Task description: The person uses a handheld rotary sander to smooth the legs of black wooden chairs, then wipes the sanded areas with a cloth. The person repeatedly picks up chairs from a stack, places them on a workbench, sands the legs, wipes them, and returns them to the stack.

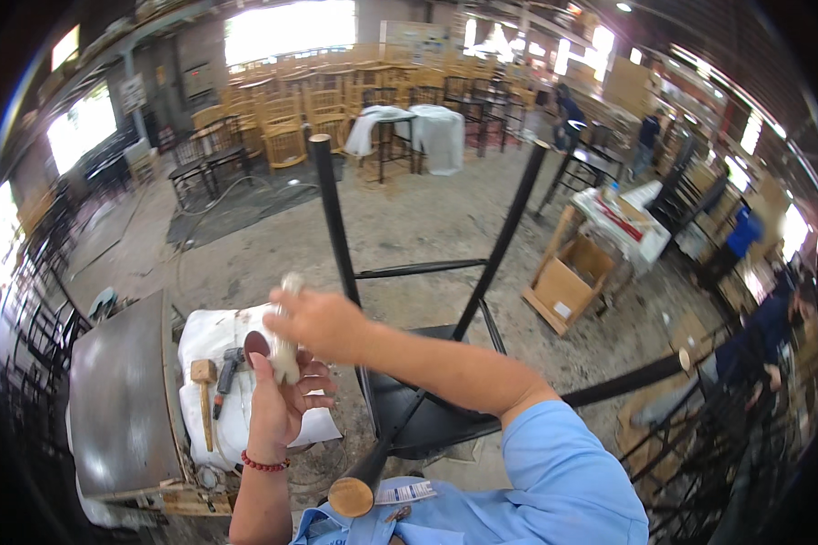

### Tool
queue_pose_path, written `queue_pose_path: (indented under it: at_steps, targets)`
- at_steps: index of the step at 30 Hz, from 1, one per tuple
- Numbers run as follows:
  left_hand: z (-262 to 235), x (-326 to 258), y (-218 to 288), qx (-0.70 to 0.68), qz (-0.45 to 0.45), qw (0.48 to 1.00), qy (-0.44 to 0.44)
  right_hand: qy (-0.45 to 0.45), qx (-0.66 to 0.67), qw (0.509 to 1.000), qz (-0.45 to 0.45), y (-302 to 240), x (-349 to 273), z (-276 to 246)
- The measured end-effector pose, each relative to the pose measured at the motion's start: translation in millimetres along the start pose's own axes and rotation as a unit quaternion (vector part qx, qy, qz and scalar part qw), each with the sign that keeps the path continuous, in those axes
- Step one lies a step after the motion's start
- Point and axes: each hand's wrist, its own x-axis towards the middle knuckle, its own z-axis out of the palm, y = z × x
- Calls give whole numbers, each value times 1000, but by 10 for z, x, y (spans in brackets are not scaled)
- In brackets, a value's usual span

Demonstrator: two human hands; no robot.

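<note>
My right hand (323,322) reaches across from the right, its fingers wrapped round a pale, off-white, bottle-shaped thing (286,357) held upright. Its exact kind is blurred. Below it my left hand (286,400) is turned palm up, fingers bent and spread around the pale thing's lower end. A reddish-brown round disc (256,345) stands at the left thumb tip and seems held there. Just right of and below both hands, a black wooden stool (400,409) rests upside down, its legs pointing up and outward with bare wood ends.
To the left, a white cloth (236,329) carries a wooden mallet (205,386) and a dark power tool (230,368), beside a grey metal-topped surface (123,391). An open cardboard box (573,282) stands at right. Many wooden chairs (286,127) fill the back; people work at far right.
</note>
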Motion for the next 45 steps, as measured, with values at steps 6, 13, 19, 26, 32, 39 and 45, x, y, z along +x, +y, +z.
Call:
queue_pose_path:
  at_steps: [6, 13, 19, 26, 32, 39, 45]
  targets:
    - [-354, -39, -132, 33, -63, 997, 6, -120, 19, 990, 70, -241, -414, 160]
    - [-2228, -913, -581, 345, -44, 924, 158, 58, 154, 874, 457, -773, -1050, -196]
    - [-3642, -1990, -703, 478, -41, 794, 373, 291, 112, 726, 613, -1396, -2325, -597]
    - [-4478, -2396, -753, 513, -67, 711, 477, 253, 95, 729, 629, -1611, -2338, -352]
    - [-4506, -2607, -977, 478, -153, 691, 520, 190, 45, 634, 748, -1902, -2557, -262]
    - [-4546, -2447, -998, 515, -200, 635, 540, 142, 27, 561, 815, -2090, -2711, -129]
    - [-4601, -2430, -1013, 453, -223, 684, 527, 105, 79, 507, 852, -2386, -3207, -68]
